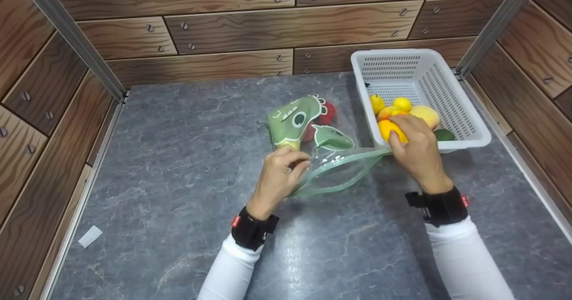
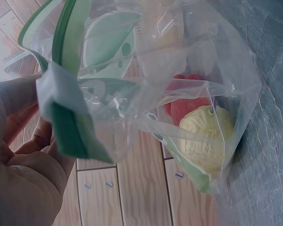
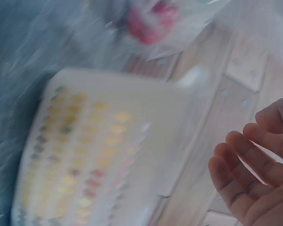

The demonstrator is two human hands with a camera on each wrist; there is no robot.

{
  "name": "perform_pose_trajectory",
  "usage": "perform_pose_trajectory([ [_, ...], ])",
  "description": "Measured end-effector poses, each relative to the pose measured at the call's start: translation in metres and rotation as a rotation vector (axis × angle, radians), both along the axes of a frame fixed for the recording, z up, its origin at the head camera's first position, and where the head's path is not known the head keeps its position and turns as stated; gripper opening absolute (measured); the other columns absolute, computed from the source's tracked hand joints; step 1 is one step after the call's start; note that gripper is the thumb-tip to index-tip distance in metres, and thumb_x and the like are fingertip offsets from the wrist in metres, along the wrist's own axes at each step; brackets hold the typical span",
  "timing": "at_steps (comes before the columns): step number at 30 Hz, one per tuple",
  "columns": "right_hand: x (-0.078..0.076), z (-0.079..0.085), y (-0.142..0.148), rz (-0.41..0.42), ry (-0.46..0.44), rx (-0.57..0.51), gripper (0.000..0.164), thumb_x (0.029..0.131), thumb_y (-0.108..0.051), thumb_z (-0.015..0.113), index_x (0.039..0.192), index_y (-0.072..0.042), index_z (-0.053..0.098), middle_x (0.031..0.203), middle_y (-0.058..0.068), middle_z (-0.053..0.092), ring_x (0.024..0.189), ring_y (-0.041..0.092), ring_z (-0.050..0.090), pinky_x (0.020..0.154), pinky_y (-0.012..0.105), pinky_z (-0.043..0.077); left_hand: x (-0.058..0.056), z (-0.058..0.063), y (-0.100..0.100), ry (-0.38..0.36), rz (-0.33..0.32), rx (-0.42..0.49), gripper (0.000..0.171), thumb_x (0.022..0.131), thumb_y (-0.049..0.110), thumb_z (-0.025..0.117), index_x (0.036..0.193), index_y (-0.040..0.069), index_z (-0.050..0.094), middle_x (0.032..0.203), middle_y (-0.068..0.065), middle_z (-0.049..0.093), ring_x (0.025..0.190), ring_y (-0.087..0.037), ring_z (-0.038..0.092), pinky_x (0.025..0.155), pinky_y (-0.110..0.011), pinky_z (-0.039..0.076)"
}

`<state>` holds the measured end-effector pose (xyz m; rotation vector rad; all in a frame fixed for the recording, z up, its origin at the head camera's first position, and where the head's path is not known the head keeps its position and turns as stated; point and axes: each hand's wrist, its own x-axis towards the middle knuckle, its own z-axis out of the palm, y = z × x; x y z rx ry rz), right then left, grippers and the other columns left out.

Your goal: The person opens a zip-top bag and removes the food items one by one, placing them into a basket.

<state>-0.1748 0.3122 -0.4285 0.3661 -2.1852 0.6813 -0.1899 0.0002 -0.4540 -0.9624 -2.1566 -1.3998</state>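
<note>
In the head view my left hand (image 1: 282,172) pinches the near left corner of a clear zip bag (image 1: 344,168) with a green zip edge and green cartoon prints. The bag's mouth gapes open. Inside lie a red item (image 2: 186,101) and a pale, wrinkled round one (image 2: 207,136), as the left wrist view shows. My right hand (image 1: 415,150) hovers over the near wall of a white basket (image 1: 467,107), by an orange (image 1: 392,131). Seen from the right wrist, its fingers (image 3: 245,155) are loosely bent with nothing between them; that view is blurred.
The basket also holds yellow lemon-like fruits (image 1: 402,103), a peach-coloured round fruit (image 1: 425,116) and a dark green one (image 1: 444,135). A white paper scrap (image 1: 90,236) lies on the grey marbled table at left. Wood-patterned walls enclose the back and sides.
</note>
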Motion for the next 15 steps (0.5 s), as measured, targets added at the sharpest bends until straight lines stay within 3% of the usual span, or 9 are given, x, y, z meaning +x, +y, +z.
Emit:
perform_pose_trajectory([
  [4, 0.013, 0.01, -0.023, 0.082, 0.064, -0.038, 0.031, 0.083, 0.008, 0.066, 0.113, 0.006, 0.074, 0.111, 0.021, 0.073, 0.104, 0.039, 0.066, 0.109, 0.023, 0.044, 0.001, 0.0, 0.0, -0.003, -0.003, 0.002, 0.01, 0.083, 0.0, 0.082, 0.093, -0.001, 0.079, 0.082, -0.009, 0.068, 0.069, -0.017, 0.061, 0.062, -0.026, 0.054],
  [11, 0.031, 0.01, -0.061, 0.318, 0.21, -0.021, 0.025, 0.08, 0.008, 0.063, 0.103, 0.01, 0.073, 0.098, 0.023, 0.07, 0.086, 0.035, 0.064, 0.095, 0.018, 0.051, 0.001, 0.0, 0.0, -0.002, 0.009, -0.004, 0.009, 0.084, 0.001, 0.082, 0.092, 0.0, 0.079, 0.082, -0.008, 0.068, 0.069, -0.016, 0.061, 0.063, -0.026, 0.054],
  [15, 0.037, 0.001, -0.078, 0.453, 0.222, 0.059, 0.022, 0.078, 0.005, 0.064, 0.098, 0.007, 0.074, 0.093, 0.018, 0.07, 0.082, 0.032, 0.065, 0.086, 0.026, 0.055, 0.001, 0.0, 0.0, -0.003, 0.02, -0.009, 0.008, 0.085, 0.002, 0.081, 0.092, 0.001, 0.079, 0.082, -0.008, 0.067, 0.07, -0.015, 0.06, 0.063, -0.025, 0.053],
])
